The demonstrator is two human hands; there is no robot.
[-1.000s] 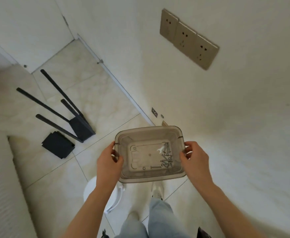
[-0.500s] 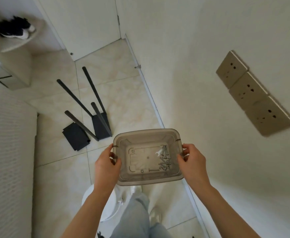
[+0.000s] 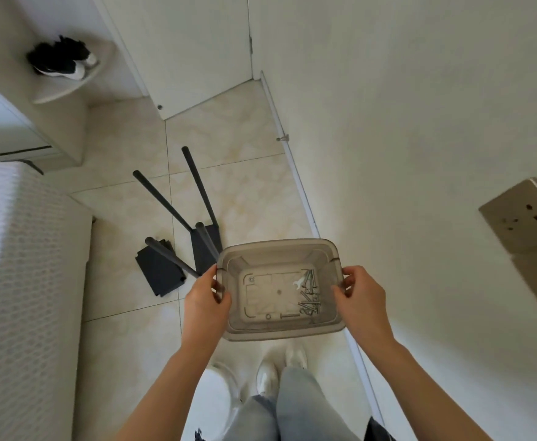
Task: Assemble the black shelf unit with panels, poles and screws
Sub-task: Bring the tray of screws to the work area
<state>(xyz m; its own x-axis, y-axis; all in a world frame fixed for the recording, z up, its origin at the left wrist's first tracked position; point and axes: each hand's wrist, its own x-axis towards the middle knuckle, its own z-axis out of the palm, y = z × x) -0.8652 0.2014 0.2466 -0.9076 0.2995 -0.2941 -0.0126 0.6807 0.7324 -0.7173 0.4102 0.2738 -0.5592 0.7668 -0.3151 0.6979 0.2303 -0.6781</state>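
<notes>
You are at the fetching stage. You stand over the parts with the fasteners in your grasp, and nothing is being joined right now.

Your left hand [image 3: 205, 300] grips the left end of a translucent grey bin [image 3: 279, 333], thumb hooked over the rim. Your right hand [image 3: 361, 297] clamps the right end the same way, fingers curled at the edge. Both forearms reach forward and slightly inward, and the bin sits level in front of your waist, above your shoes and the floor [image 3: 244, 192].

The screws [image 3: 310, 302] lie loose in a heap against the bin's right side, with a small white wrench [image 3: 298, 283] just beside them.

The rest of the shelf unit is on the floor ahead and to your left, well apart from the bin. A black panel [image 3: 205, 249] has dark poles [image 3: 198, 186] rising from around it. A second stack of black panels [image 3: 159, 275] lies flat just beside it, with one pole crossing its corner. I cannot tell whether any pole is already screwed home.

Judging from this, the next move is to crouch and set the bin down near the panels. Keep it level on the way down, since the screws are free to slide and would scatter on the tiles if it tips. Mind the white stool [image 3: 213, 393] at your feet and the wall [image 3: 420, 122] close on your right.
</notes>
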